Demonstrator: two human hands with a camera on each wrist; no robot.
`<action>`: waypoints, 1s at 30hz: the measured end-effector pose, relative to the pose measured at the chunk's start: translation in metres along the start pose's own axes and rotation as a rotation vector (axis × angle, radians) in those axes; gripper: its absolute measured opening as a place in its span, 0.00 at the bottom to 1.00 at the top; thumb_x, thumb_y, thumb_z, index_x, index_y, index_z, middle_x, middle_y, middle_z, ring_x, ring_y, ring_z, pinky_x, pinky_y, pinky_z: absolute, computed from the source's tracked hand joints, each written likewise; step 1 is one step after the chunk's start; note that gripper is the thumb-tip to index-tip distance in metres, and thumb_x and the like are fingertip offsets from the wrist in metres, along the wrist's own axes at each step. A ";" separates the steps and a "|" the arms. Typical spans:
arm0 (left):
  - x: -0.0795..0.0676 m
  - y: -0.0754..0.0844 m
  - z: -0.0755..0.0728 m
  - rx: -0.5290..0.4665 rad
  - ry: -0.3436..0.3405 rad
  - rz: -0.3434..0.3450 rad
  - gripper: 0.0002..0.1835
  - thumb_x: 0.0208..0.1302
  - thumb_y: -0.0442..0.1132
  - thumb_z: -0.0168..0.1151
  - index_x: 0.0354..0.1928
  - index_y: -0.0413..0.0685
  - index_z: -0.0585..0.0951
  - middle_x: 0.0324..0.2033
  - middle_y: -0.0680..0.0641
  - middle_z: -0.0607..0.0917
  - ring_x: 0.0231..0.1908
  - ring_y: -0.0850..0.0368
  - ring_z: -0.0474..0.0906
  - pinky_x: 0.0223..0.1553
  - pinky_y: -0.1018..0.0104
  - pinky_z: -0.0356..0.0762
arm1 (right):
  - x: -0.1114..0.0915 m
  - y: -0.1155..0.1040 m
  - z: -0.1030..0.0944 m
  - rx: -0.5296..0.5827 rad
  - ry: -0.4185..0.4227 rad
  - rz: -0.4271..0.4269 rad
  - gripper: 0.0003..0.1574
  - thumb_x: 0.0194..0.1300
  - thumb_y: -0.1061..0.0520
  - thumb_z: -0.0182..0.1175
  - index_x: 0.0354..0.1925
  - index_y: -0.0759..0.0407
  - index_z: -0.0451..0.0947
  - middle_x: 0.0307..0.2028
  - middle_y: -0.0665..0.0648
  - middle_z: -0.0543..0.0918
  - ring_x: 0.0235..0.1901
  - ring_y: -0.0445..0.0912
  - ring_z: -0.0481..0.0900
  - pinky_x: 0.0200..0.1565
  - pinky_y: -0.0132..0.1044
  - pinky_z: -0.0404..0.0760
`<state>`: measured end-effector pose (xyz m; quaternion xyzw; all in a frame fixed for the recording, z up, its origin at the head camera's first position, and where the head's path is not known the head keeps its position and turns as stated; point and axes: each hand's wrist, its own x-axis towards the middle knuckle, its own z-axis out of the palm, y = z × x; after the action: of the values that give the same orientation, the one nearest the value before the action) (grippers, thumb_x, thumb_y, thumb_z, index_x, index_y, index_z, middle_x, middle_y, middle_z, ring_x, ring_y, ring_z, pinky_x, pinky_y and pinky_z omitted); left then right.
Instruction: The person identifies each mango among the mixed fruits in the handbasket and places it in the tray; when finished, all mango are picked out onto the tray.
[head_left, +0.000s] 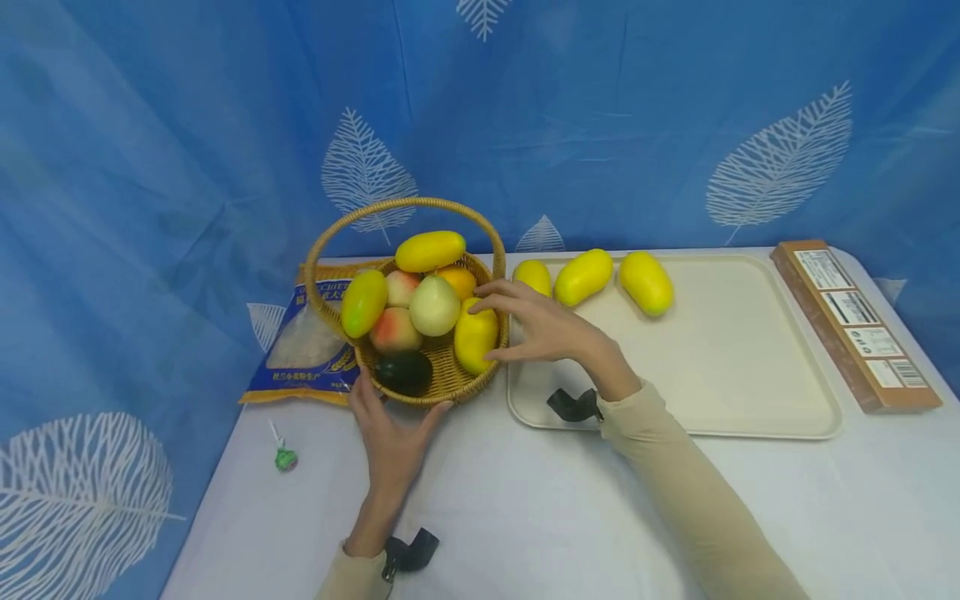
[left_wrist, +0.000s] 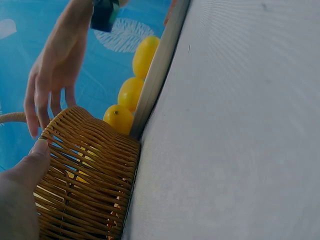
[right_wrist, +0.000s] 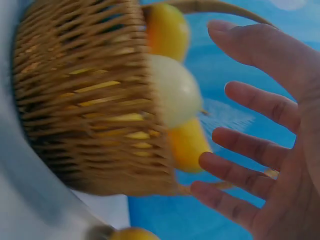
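Against the wicker basket (head_left: 447, 372) rests the left hand (head_left: 393, 443), right hand (head_left: 546, 325) hovering

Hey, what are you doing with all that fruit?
Someone is busy with a wicker basket of fruit. The left hand holds the near side of the basket. The right hand is open, fingers spread, over its right side, close to a yellow fruit in there. A pale green pear, peaches and a dark green fruit are in the basket too. Three more yellow fruits lie on the cream tray next to it.
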<state>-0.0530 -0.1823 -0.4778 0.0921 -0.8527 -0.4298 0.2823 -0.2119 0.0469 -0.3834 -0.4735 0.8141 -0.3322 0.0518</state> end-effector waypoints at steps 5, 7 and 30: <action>0.000 0.001 -0.001 0.016 -0.007 -0.024 0.68 0.40 0.50 0.83 0.78 0.47 0.46 0.71 0.34 0.53 0.69 0.39 0.55 0.67 0.35 0.59 | 0.017 0.005 0.015 -0.083 -0.070 0.006 0.38 0.53 0.41 0.73 0.59 0.51 0.76 0.64 0.59 0.71 0.64 0.54 0.67 0.66 0.51 0.68; 0.000 0.002 -0.001 0.020 -0.010 -0.029 0.68 0.40 0.50 0.83 0.78 0.47 0.46 0.71 0.34 0.53 0.69 0.39 0.55 0.67 0.35 0.58 | 0.023 0.006 0.018 -0.113 -0.088 0.004 0.36 0.52 0.41 0.74 0.57 0.52 0.78 0.60 0.58 0.74 0.61 0.52 0.69 0.64 0.48 0.70; -0.001 0.002 -0.001 0.027 -0.008 -0.020 0.69 0.40 0.50 0.83 0.78 0.48 0.46 0.71 0.35 0.54 0.69 0.40 0.56 0.67 0.36 0.59 | 0.045 0.016 0.025 -0.233 -0.187 -0.090 0.45 0.42 0.26 0.73 0.53 0.49 0.81 0.53 0.56 0.72 0.51 0.51 0.72 0.56 0.44 0.74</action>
<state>-0.0511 -0.1815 -0.4761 0.1027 -0.8585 -0.4215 0.2734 -0.2386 0.0035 -0.4014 -0.5414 0.8166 -0.1917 0.0571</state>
